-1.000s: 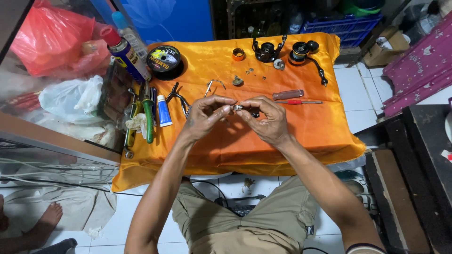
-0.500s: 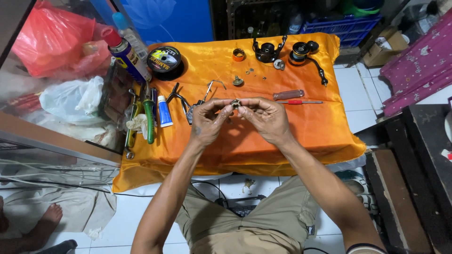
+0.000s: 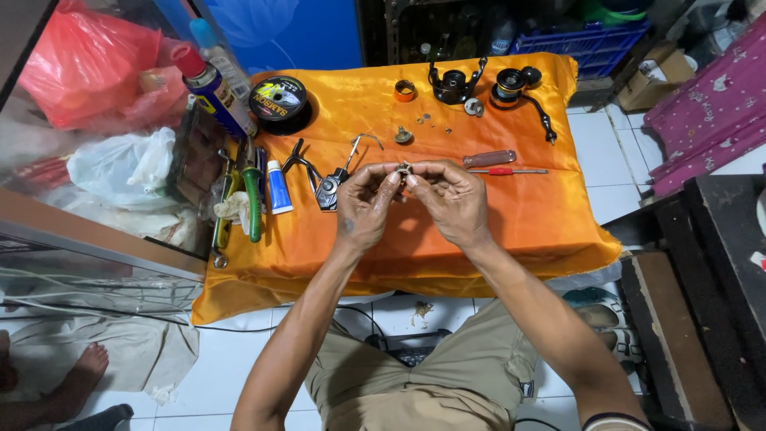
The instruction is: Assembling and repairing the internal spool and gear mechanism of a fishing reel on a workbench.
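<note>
Both my hands meet over the middle of an orange cloth [image 3: 511, 231] that covers a low table. My left hand [image 3: 363, 203] and my right hand [image 3: 451, 199] pinch a small metal part [image 3: 404, 170] between their fingertips. Just left of my left hand lies a grey reel piece with a wire bail [image 3: 335, 179]. Beyond my right hand lie a red-handled screwdriver [image 3: 503, 171] and a brown-handled tool [image 3: 489, 158].
At the far edge lie a black reel body [image 3: 455, 81], a spool with crank handle [image 3: 523, 92], an orange ring [image 3: 405, 90] and small loose parts [image 3: 404, 136]. On the left are a line spool [image 3: 278, 100], spray can [image 3: 209, 89], pliers [image 3: 251, 195] and a small tube [image 3: 278, 187]. Plastic bags [image 3: 120, 172] sit further left.
My hands with the small part have shifted slightly to the right and a little nearer to me. The grey reel piece now shows to the left of my left hand.
</note>
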